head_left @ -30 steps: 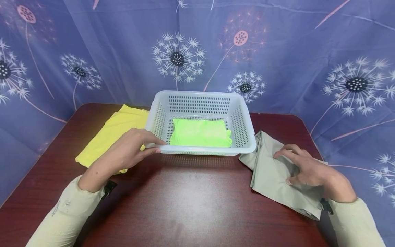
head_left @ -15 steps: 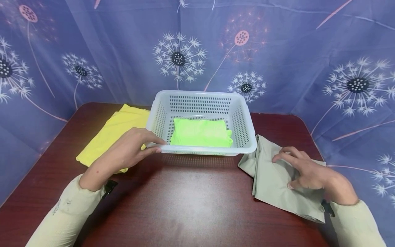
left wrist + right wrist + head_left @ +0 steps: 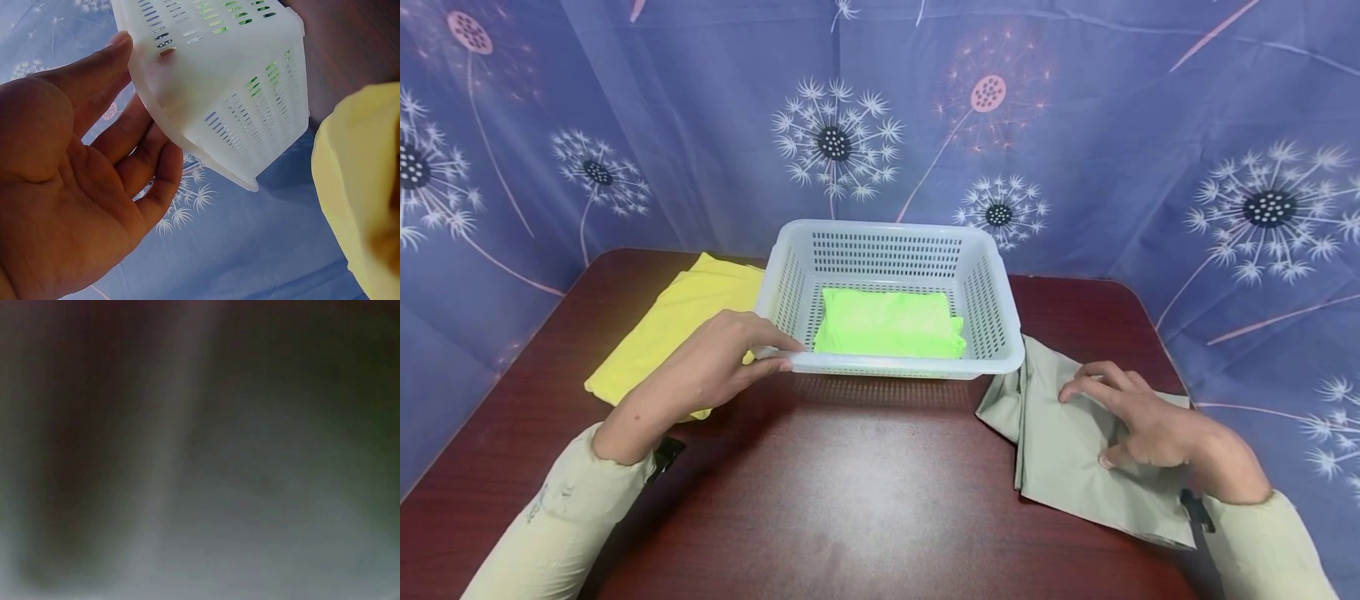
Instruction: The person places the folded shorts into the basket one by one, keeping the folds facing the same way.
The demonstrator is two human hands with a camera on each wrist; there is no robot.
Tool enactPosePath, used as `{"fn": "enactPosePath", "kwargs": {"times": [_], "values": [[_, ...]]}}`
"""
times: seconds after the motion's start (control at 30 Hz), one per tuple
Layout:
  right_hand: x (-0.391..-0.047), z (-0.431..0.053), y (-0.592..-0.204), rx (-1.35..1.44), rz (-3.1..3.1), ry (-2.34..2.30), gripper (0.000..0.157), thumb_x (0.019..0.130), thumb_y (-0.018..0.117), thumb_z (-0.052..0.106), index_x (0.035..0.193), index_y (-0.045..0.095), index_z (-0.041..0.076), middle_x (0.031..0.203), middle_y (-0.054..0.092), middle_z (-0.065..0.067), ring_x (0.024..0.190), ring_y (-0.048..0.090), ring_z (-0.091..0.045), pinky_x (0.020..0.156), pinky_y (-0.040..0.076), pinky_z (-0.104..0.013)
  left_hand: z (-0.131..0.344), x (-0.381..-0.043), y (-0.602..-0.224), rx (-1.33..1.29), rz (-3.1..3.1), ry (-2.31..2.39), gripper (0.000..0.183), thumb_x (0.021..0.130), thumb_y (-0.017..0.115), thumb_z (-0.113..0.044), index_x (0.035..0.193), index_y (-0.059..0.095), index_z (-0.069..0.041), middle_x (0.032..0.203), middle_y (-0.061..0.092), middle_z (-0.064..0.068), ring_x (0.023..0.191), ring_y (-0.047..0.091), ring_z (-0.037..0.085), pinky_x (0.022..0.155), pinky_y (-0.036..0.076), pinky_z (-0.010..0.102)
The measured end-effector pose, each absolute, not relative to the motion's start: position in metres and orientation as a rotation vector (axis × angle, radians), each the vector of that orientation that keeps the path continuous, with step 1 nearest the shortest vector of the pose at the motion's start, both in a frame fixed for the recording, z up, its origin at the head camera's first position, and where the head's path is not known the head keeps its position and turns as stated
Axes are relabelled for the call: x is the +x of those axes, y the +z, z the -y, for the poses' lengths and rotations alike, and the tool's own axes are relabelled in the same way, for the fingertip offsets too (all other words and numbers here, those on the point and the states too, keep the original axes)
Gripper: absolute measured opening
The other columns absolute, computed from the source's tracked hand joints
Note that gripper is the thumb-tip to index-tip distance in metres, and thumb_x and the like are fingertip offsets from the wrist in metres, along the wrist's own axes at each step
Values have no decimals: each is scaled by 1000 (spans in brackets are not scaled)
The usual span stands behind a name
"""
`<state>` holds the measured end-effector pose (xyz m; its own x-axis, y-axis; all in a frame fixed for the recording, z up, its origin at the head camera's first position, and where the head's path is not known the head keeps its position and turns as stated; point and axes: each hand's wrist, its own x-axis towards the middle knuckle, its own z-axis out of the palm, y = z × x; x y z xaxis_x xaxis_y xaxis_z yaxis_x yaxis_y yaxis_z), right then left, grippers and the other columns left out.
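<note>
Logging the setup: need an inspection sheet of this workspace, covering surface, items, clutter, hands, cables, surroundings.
Surface: dark reddish-brown table, glare near the middle
Items: white basket with folded green cloth inside; yellow cloth left of it, gray cloth right
Clutter: nothing seen
Hands: left hand pinches the basket's near rim; right hand rests on the gray cloth; right wrist view too blurred
Cables: nothing seen
Surroundings: blue curtain with dandelion print

Red table | on it: yellow cloth, white basket, grey cloth
</note>
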<state>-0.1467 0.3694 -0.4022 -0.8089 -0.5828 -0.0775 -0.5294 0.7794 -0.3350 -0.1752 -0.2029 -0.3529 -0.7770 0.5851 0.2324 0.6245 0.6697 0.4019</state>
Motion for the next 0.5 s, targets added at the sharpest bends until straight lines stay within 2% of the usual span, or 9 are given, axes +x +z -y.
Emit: {"fn": "enactPosePath", "kwargs": {"times": [0.27, 0.5], "values": [[-143, -367, -402, -892, -2777, -438, 91, 57, 102, 15, 132, 55, 38, 146, 39, -8, 124, 43, -38, 92, 46, -59, 203, -175, -353, -1012, 2796, -722, 25, 93, 84, -12, 117, 83, -16, 112, 80, -2, 97, 72, 14, 86, 54, 43], [-140, -364, -401, -937, -2776, -420, 96, 52, 103, 15, 132, 55, 38, 144, 39, -5, 124, 43, -36, 93, 46, -59, 203, -175, -353, -1002, 2803, -726, 25, 93, 84, -13, 118, 83, -16, 113, 79, -2, 99, 72, 15, 87, 54, 43]]}}
